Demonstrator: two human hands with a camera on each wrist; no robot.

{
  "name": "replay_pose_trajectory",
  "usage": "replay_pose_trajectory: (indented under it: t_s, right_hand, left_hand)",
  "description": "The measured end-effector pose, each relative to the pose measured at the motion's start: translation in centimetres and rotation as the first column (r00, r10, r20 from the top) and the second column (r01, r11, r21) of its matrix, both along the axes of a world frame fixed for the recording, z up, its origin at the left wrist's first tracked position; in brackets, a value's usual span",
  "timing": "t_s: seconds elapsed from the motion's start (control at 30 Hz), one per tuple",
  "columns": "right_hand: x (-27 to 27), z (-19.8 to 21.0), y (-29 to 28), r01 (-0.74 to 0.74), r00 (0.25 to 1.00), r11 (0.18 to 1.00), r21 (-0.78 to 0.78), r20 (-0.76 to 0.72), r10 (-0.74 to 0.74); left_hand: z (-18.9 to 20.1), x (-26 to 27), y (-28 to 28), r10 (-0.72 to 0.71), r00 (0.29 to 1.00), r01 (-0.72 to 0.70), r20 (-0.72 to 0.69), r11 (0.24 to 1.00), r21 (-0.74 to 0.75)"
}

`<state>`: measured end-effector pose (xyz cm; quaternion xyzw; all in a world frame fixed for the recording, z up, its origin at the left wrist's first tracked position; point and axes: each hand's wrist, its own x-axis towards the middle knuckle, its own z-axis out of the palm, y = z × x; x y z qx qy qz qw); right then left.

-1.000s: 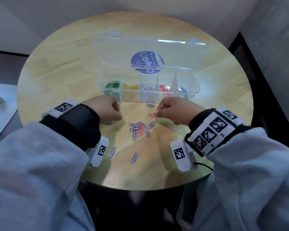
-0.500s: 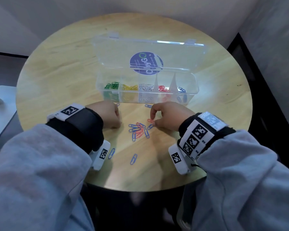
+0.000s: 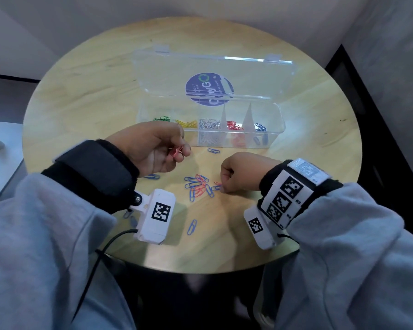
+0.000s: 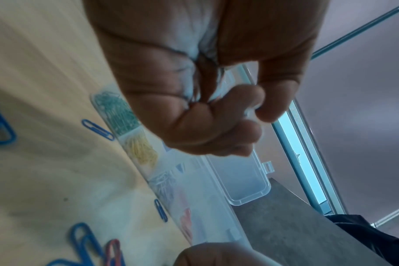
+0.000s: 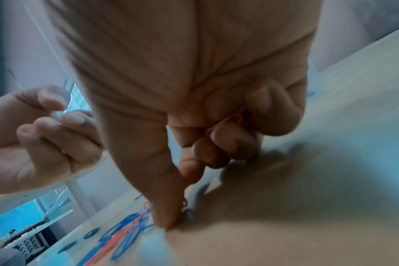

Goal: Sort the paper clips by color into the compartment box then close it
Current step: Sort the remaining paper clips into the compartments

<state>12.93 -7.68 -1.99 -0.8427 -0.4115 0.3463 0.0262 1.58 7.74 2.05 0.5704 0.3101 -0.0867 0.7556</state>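
The clear compartment box (image 3: 275, 129) stands open mid-table, lid (image 3: 167, 75) leaning back; it holds green, yellow, white, red and blue clips in separate compartments. A pile of blue and red paper clips (image 3: 198, 186) lies in front of it. My left hand (image 3: 179, 151) is raised, palm turned up, fingers curled round a few red clips (image 3: 175, 150). My right hand (image 3: 222, 186) pinches thumb and forefinger (image 5: 169, 216) down at the pile's right edge on a red clip (image 3: 217, 183). More red clips (image 5: 237, 117) sit tucked under its curled fingers.
Single blue clips lie loose on the round wooden table (image 3: 57, 103): one near the box front (image 3: 214, 150), one under my left hand (image 3: 152, 176), one nearer me (image 3: 191, 226), one by my left wrist (image 3: 128, 213). A dark gap drops off at the right.
My left hand has lifted off the table and turned palm up, showing red clips. My right hand has dropped from the box front to the pile's right edge.
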Motion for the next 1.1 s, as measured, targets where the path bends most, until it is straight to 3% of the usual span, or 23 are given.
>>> replay_pose_trajectory:
  t_s: [0.07, 0.17, 0.2, 0.27, 0.33, 0.37, 0.57, 0.93, 1.1]
  right_hand:
    - [0.2, 0.2, -0.2, 0.028, 0.999, 0.999, 0.025, -0.042, -0.027]
    - [0.6, 1.1, -0.4, 0.077, 0.995, 0.993, 0.091, -0.065, -0.071]
    - [0.8, 1.5, -0.5, 0.094, 0.993, 0.989, 0.113, -0.077, -0.085]
    - [1.3, 2.2, -0.7, 0.142, 0.983, 0.980, 0.142, -0.134, -0.123]
    - [1.6, 2.6, -0.9, 0.185, 0.968, 0.971, 0.150, -0.196, -0.154]
    - [1.7, 2.7, -1.0, 0.199, 0.962, 0.968, 0.154, -0.217, -0.163]
    - [1.9, 2.7, -1.4, 0.236, 0.948, 0.957, 0.168, -0.256, -0.189]
    - [1.7, 2.7, -1.3, 0.229, 0.947, 0.958, 0.174, -0.266, -0.179]
    - [1.5, 2.1, -0.9, 0.311, 0.896, 0.926, 0.215, -0.390, -0.210]
  left_hand:
    - [0.0, 0.2, -0.4, -0.001, 0.999, 0.002, -0.035, 1.000, 0.023]
    - [-1.2, 0.6, -1.2, -0.090, 0.988, 0.123, -0.129, 0.954, 0.273]
    - [-1.6, 0.7, -1.5, -0.159, 0.973, 0.212, -0.165, 0.897, 0.389]
    - [-2.3, 0.6, -2.2, -0.307, 0.910, 0.414, -0.277, 0.685, 0.599]
    - [-2.9, 0.4, -2.8, -0.374, 0.837, 0.542, -0.399, 0.463, 0.701]
    - [-3.1, 0.3, -3.1, -0.376, 0.815, 0.571, -0.441, 0.391, 0.722]
    - [-3.6, 0.4, -3.9, -0.325, 0.779, 0.604, -0.536, 0.158, 0.781]
    - [-3.7, 0.6, -4.7, -0.302, 0.749, 0.638, -0.589, 0.088, 0.765]
    - [-3.7, 0.6, -4.9, -0.301, 0.717, 0.672, -0.629, 0.059, 0.738]
